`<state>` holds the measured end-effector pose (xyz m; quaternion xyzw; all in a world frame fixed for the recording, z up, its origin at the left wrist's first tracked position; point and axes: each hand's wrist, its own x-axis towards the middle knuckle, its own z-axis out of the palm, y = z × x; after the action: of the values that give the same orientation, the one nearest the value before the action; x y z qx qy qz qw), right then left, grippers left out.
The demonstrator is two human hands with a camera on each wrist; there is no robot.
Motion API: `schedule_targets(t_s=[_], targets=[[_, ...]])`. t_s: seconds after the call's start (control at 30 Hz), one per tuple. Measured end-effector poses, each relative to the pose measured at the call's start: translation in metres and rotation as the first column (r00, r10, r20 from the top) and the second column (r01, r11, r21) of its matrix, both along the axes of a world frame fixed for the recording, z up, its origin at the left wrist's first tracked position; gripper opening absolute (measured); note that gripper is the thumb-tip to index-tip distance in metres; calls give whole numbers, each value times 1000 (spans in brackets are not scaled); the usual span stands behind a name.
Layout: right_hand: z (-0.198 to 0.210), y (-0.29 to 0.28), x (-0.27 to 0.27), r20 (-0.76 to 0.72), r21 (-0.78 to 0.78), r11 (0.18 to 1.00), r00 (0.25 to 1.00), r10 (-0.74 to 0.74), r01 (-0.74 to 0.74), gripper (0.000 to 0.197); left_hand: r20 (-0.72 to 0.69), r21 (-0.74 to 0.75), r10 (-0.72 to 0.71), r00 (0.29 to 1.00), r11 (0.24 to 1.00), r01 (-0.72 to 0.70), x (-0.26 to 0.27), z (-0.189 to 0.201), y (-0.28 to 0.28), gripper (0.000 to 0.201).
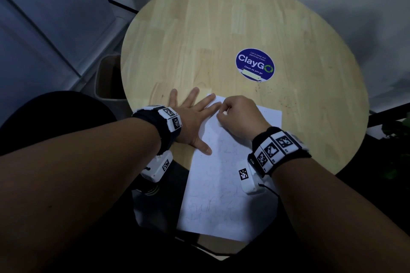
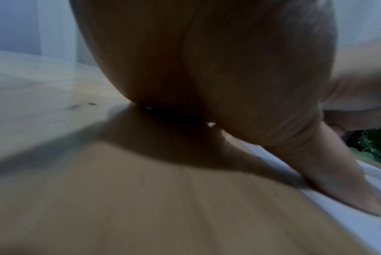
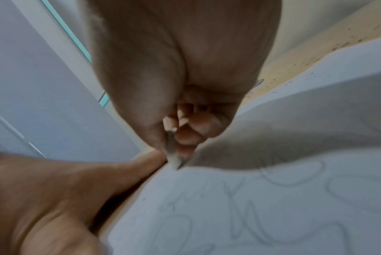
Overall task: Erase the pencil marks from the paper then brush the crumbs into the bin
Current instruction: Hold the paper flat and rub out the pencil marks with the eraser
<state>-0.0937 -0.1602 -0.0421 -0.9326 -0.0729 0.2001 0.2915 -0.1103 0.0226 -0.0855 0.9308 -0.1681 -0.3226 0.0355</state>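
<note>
**Erasing far-left corner of sheet**

Paper [image 1: 224, 188] flat on round wooden counter [image 1: 221, 35], near edge overhanging toward body, faint pencil scribbles [image 3: 239, 215] across it. Small white eraser [image 3: 174, 161] tip down on paper near far-left corner, pinched in right hand [image 1: 239, 115], fingers curled tight round it. Left hand [image 1: 190, 117] spread flat, fingers straight, thumb and fingertips pressing paper's left edge, palm on counter. Dark crumbs [image 1: 270, 93] scattered on counter beyond paper. Blue ClayGo sticker [image 1: 255, 64] further out. Bin [image 1: 108, 77] on floor, left of counter.

Head view downward over the table [image 1: 199, 29]; wrist views close (paper [image 1: 221, 184] shared).
</note>
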Motion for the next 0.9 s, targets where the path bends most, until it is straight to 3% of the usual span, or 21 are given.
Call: schedule_targets(t_s=[0.03, 0.13, 0.17, 0.27, 0.3, 0.4, 0.43, 0.53, 0.57, 0.7, 0.83, 0.9], targets=[[0, 0, 1, -21, -1, 1000, 1000, 10, -10, 11, -2, -1, 2, 1000, 1000, -2, 0, 0, 0, 144], [4, 0, -4, -274, -28, 992, 955, 110, -122, 12, -2, 2, -4, 1000, 1000, 4, 0, -1, 1, 144], [3, 0, -3, -262, -28, 992, 958, 114, -126, 13, -1, 2, -6, 1000, 1000, 6, 0, -1, 1, 144], [-1, 0, 0, -2, -30, 999, 1000, 10, -10, 12, -2, -3, 1, 1000, 1000, -1, 0, -1, 1, 144], [-1, 0, 2, 6, -31, 1000, 1000, 0, 0, 10, -4, -3, 4, 1000, 1000, -4, 0, -1, 0, 144], [3, -1, -3, -233, -39, 995, 969, 83, -95, 11, -4, 5, -3, 1000, 1000, 3, 0, -1, 0, 145], [3, -1, -4, -246, -35, 994, 965, 91, -103, 11, -3, 6, -5, 1000, 1000, 5, 0, -1, 0, 145], [0, -1, -1, -2, -23, 1000, 1000, -16, 16, 11, 2, -6, 0, 1000, 1000, 0, 0, -2, 1, 144], [0, -2, 0, 15, -16, 999, 999, -39, 39, 10, -1, -10, 3, 1000, 1000, -3, 0, -1, 1, 144], [6, -2, -5, -304, -13, 997, 950, 72, -80, 10, 5, 5, -5, 1000, 1000, 5, 0, -3, 0, 145], [-1, -2, -1, -19, 8, 999, 999, -42, 42, 12, 4, 3, 2, 1000, 1000, -2, 1, -2, 0, 144], [-1, -3, -1, -92, 50, 996, 993, -68, 73, 9, -1, 1, 4, 1000, 1000, -4, 0, -3, 1, 144]])
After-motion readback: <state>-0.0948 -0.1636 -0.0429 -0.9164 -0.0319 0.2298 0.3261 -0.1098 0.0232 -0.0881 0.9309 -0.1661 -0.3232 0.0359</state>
